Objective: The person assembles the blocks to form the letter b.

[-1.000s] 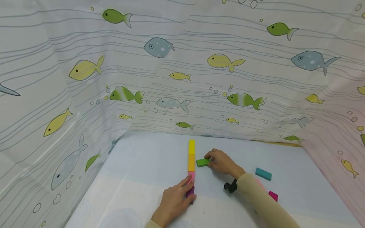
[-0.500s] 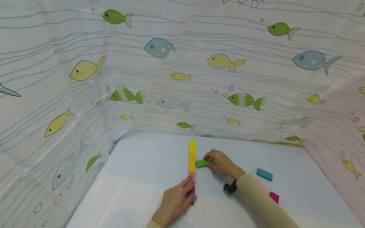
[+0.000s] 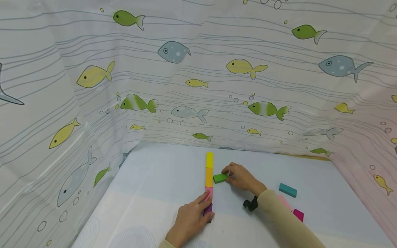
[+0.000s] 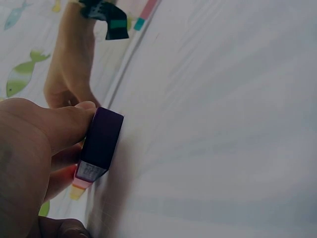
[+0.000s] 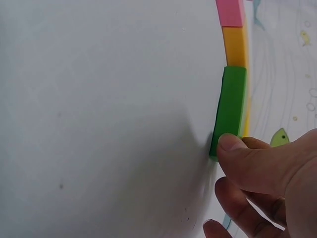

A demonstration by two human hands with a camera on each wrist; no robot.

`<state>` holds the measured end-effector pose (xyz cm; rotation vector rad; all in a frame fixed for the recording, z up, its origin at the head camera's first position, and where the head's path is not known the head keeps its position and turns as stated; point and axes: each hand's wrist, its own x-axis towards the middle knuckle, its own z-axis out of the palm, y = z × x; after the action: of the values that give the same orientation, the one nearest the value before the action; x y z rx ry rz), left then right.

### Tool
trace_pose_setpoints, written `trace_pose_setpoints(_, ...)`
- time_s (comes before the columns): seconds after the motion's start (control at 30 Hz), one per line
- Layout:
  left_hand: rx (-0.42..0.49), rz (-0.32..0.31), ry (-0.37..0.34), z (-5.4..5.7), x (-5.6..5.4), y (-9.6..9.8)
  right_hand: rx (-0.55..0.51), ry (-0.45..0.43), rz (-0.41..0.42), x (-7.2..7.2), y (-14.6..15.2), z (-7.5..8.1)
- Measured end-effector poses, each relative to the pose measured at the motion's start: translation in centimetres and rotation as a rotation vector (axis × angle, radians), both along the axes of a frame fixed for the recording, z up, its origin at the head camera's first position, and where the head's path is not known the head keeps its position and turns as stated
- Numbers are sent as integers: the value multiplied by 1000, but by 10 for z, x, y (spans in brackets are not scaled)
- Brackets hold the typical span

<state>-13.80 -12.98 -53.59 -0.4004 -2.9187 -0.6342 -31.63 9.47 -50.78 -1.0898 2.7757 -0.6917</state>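
A straight row of rectangular blocks runs away from me in the head view: a purple block nearest, then a pink block, an orange block and a yellow block. My left hand holds the near end of the row, thumb at the purple block and fingers over the pink one. Its thumb lies against the purple block in the left wrist view. To the right of the row, my right hand pinches a green block crosswise, its end right at the orange block's side.
On the right of the white table lie a teal block, a light pink piece and a magenta piece, the last two partly behind my right sleeve. A black device is under my right wrist. Fish-printed sheeting encloses the table.
The green block has shifted slightly left in my right hand, narrowing the gap to the orange block. My left hand has stayed on the row.
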Motion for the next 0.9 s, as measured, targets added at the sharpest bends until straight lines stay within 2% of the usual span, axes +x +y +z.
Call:
trace_pose_setpoints(0.4,3,0,-15,0,-1,0,-2,-4,2,2,2,2)
trace_pose_setpoints(0.57,4,1,-33,-1,-1,0,-4,-25,-19,1,9,8)
trace_pose_setpoints(0.7,13,-1,-10,-2,-1,-1,-16,-22,-39,-5,28,14)
trace_pose_setpoints(0.9,20,-2,-2,-3,0,-1,-8,-2,-58,-11,77,18)
